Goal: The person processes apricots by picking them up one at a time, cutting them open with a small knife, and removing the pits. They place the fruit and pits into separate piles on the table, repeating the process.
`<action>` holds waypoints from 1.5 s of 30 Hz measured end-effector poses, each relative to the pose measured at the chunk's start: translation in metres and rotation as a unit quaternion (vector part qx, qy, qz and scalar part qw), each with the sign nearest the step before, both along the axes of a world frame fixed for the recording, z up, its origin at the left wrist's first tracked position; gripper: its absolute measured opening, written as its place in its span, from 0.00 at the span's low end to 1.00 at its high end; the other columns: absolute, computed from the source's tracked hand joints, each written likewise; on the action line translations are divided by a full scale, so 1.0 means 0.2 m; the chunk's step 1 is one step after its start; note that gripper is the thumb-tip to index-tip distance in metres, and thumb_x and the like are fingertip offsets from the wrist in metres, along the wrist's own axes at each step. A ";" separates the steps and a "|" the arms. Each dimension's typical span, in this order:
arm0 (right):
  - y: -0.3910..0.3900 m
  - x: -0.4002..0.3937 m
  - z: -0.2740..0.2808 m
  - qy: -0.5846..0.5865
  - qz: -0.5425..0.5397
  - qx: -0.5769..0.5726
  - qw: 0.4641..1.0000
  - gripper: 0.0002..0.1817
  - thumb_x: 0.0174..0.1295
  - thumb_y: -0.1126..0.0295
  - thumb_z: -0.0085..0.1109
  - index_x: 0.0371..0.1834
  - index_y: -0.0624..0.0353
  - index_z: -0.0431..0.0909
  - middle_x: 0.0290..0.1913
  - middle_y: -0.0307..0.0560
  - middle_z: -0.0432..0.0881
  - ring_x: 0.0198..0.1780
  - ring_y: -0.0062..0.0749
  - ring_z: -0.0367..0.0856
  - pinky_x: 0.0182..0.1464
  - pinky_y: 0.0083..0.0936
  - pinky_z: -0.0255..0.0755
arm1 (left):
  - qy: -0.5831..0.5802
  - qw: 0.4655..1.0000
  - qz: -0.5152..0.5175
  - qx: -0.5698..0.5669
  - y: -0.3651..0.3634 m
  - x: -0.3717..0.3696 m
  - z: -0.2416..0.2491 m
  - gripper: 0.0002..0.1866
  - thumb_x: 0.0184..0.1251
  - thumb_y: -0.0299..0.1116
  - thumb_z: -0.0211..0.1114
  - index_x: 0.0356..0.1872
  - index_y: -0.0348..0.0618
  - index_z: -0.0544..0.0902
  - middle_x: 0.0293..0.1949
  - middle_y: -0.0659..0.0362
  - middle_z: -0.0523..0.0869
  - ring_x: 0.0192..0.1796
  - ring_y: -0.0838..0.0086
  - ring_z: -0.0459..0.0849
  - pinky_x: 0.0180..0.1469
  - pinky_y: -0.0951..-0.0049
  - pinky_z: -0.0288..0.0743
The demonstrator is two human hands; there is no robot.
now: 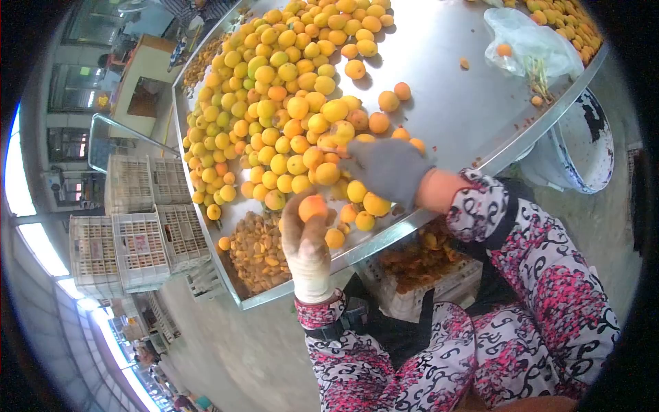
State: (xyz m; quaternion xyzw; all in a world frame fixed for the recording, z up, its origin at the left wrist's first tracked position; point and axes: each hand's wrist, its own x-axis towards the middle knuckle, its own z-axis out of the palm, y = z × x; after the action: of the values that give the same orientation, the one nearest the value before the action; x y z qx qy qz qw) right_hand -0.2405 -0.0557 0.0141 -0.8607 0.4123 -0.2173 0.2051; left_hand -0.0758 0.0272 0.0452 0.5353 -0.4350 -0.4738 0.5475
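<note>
My left hand [307, 240], in a stained pale glove, pinches an orange apricot [313, 208] between thumb and fingers at the table's near edge. My right hand [388, 168], in a grey glove, reaches over the apricots [278, 110] with its index finger stretched out to the left. Its fingertips are among the fruit, and its other fingers are partly hidden; I see nothing held. Yellow and orange apricots lie in a broad heap on the metal table [439, 82]. Below and left of them is a pile of brown pits or fruit pieces [257, 250].
A raised rim borders the table. A clear plastic bag [528, 44] and stems lie at the far right, above a white bucket [583, 147]. Beneath the near edge stands a crate [412, 295] of brown scraps. Stacked crates [141, 240] stand at left; a person [199, 8] is beyond.
</note>
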 end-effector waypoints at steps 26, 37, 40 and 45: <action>0.21 0.14 -0.03 -0.167 -0.008 0.206 0.964 0.20 0.65 0.51 0.45 0.40 0.59 0.70 0.28 0.60 0.79 0.31 0.54 0.79 0.33 0.45 0.70 | -0.397 0.855 -0.003 -0.332 -0.08 0.07 -0.16 0.14 0.66 0.25 0.53 0.53 0.39 0.73 0.50 0.54 0.75 0.50 0.66 0.77 0.53 0.72 0.72; 0.24 0.20 -0.03 -0.164 -0.038 0.203 0.965 0.21 0.66 0.49 0.43 0.36 0.59 0.70 0.26 0.60 0.78 0.30 0.55 0.78 0.32 0.46 0.70 | 0.267 0.957 0.104 0.041 -0.09 -0.05 -0.10 0.18 0.67 0.41 0.53 0.49 0.38 0.73 0.41 0.57 0.79 0.43 0.72 0.77 0.46 0.78 0.69; 0.24 0.19 -0.04 -0.177 -0.018 0.247 0.953 0.18 0.66 0.54 0.45 0.40 0.59 0.72 0.29 0.60 0.78 0.32 0.53 0.79 0.33 0.44 0.71 | 0.334 0.937 0.087 0.056 -0.09 -0.06 -0.09 0.19 0.65 0.39 0.56 0.52 0.38 0.72 0.46 0.54 0.78 0.48 0.68 0.77 0.50 0.71 0.69; 0.20 0.19 -0.19 -0.175 0.076 0.102 0.976 0.18 0.60 0.69 0.49 0.54 0.58 0.71 0.40 0.57 0.75 0.35 0.51 0.78 0.33 0.40 0.73 | 0.383 0.923 0.032 -0.006 -0.08 -0.04 -0.15 0.26 0.57 0.34 0.59 0.57 0.35 0.68 0.56 0.49 0.73 0.60 0.57 0.71 0.61 0.58 0.65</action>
State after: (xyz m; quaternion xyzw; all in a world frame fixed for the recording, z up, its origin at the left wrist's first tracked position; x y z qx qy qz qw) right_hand -0.2020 -0.0167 -0.0240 -0.8128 0.3237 -0.3050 0.3762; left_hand -0.0840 0.0109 0.0155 0.3233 -0.1777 -0.6224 0.6903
